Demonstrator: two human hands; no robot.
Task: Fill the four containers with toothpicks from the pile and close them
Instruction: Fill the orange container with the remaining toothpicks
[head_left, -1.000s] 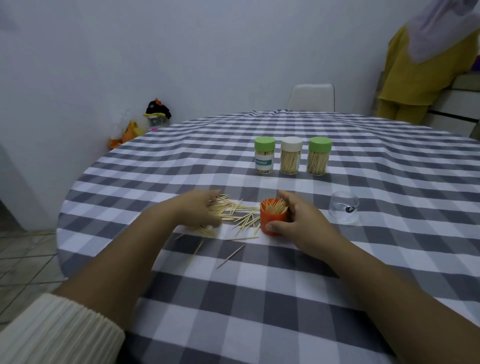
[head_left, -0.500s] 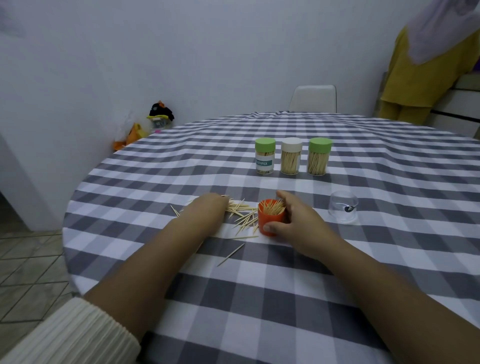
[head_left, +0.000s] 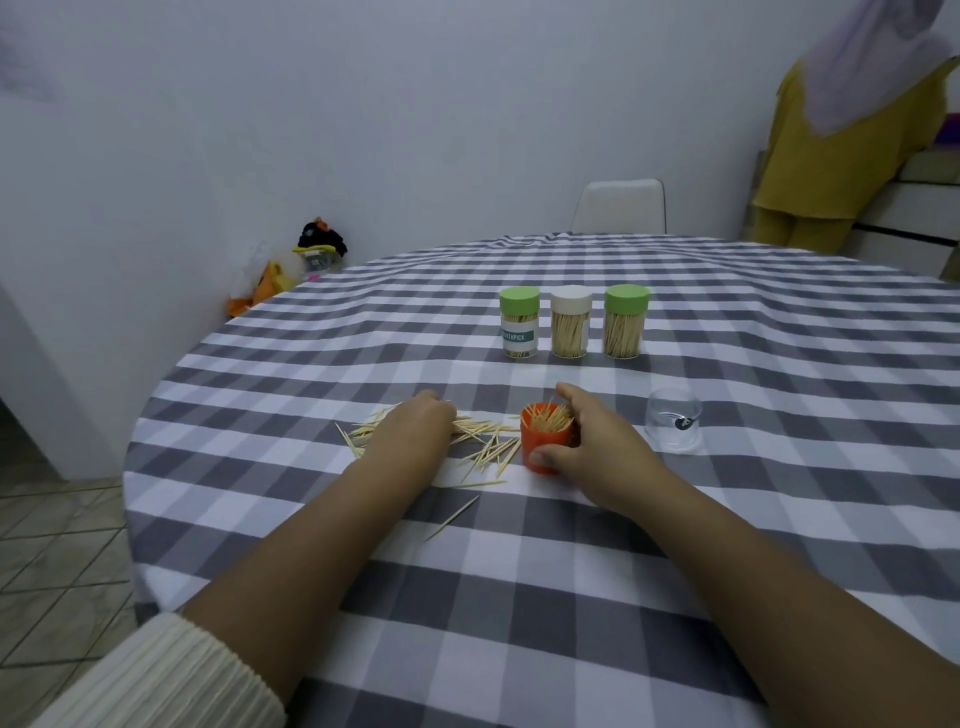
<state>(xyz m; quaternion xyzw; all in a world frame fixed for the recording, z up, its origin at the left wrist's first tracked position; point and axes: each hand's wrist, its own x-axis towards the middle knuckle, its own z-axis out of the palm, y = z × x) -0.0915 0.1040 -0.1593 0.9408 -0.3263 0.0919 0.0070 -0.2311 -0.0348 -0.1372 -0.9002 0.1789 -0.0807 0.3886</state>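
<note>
Toothpicks (head_left: 483, 441) lie scattered in a loose pile on the checked bench (head_left: 727, 519), between the two hands and spreading out to the left of the left hand (head_left: 415, 428). That hand rests on top of the pile with its fingers curled down into the sticks; whether it has any pinched cannot be told, since the fingertips are hidden. Two stray sticks lie nearer the person, apart from the pile.

Just right of the pile stands an orange cup (head_left: 545, 441), open at the top and bristling with toothpicks. The right hand (head_left: 597, 441) grips it, thumb against the near side and fingers wrapped round the far side, forefinger reaching over the rim.

A clear lid (head_left: 674, 423) sits mouth-down on the bench to the right of that hand, near but not touching it.

Farther back, well apart from both hands, three capped jars stand upright in a row: green-capped with a label (head_left: 519, 322), white-capped (head_left: 570, 321), green-capped (head_left: 626, 320). All three hold toothpicks.
</note>
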